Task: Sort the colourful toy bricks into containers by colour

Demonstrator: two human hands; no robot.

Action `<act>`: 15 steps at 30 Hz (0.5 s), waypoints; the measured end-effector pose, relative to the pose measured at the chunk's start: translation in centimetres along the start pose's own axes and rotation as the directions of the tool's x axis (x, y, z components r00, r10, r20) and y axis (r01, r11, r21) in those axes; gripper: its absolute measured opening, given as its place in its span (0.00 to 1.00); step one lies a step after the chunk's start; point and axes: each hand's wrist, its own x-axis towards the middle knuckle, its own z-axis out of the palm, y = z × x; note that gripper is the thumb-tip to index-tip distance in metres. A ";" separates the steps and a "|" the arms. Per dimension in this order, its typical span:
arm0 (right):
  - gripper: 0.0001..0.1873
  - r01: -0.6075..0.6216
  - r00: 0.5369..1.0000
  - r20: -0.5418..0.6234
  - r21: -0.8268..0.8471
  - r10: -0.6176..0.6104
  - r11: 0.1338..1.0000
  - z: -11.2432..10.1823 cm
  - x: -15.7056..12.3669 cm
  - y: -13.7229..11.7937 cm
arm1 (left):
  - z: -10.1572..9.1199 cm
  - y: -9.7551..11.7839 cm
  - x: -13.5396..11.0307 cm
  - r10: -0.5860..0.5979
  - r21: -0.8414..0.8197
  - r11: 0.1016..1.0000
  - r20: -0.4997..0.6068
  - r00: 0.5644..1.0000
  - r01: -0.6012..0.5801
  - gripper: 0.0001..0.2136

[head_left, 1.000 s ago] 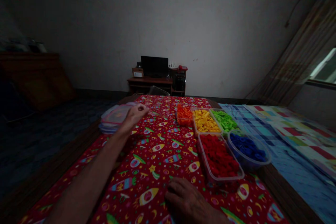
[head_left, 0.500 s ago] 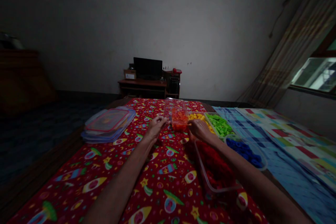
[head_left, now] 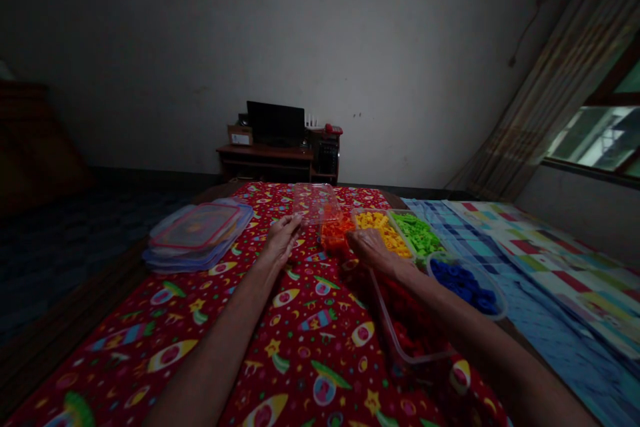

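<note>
My left hand (head_left: 284, 235) is closed on the near left corner of a clear plastic lid (head_left: 316, 203). The lid is tilted up, left of and partly above a clear box of small orange pieces (head_left: 336, 232). My right hand (head_left: 369, 245) has its fingers curled at the right side of that orange box, gripping its edge. Just beyond the right hand stand a box of yellow pieces (head_left: 383, 230) and a box of green pieces (head_left: 417, 232). Under my right forearm lies a box of dark red pieces (head_left: 407, 327), partly hidden. Blue round pieces (head_left: 463, 283) fill another tub.
A stack of clear lids with coloured rims (head_left: 197, 237) lies at the left on the red patterned cloth (head_left: 310, 360). Blue and patchwork bedding (head_left: 540, 260) spreads to the right. At the wall stands a desk with a monitor (head_left: 276, 123).
The clear lid has shifted left, off most of the orange box, with my left hand holding it. My right hand stays at the orange box. The view has turned slightly right.
</note>
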 end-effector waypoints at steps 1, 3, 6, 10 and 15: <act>0.15 0.016 1.000 -0.001 0.006 -0.016 1.000 0.0 -0.5 -0.2 | 0.0 0.2 0.0 0.007 -0.006 1.000 -0.003 1.000 -0.007 0.10; 0.15 0.046 0.999 -0.006 0.025 -0.046 0.999 0.1 -1.5 -0.4 | 0.0 0.6 -0.1 0.020 -0.023 1.000 -0.015 1.000 -0.020 0.09; 0.13 0.114 0.990 -0.093 0.085 -0.106 0.990 -0.1 -2.0 0.3 | 0.0 1.2 -0.3 0.023 -0.044 0.999 -0.025 0.999 -0.024 0.08; 0.15 0.140 0.966 -0.232 0.109 -0.112 0.984 -0.6 0.1 1.9 | 0.1 1.5 -0.5 0.028 -0.067 0.997 -0.017 0.999 -0.029 0.08; 0.15 0.164 0.986 -0.056 0.151 -0.158 0.975 -0.4 4.6 1.9 | 0.3 2.0 -0.7 0.018 -0.065 0.998 -0.006 1.000 -0.019 0.08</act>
